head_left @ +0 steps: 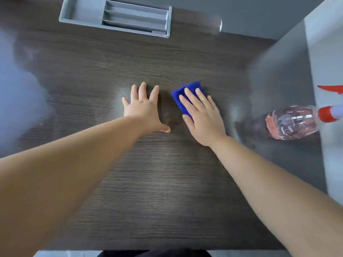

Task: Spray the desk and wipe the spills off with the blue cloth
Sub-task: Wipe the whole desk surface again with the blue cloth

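Note:
A folded blue cloth lies on the dark wood-grain desk, a little right of centre. My right hand presses flat on top of it with straight fingers, covering most of it. My left hand rests flat on the bare desk just left of the cloth, fingers spread. A clear spray bottle with pinkish liquid and a red-and-white trigger head stands at the right side of the desk, apart from both hands. The desk surface shows faint hazy patches near the hands.
A grey compartment tray is set into the desk at the back. A grey side panel rises along the right edge behind the bottle. The desk's front edge runs along the bottom of the view.

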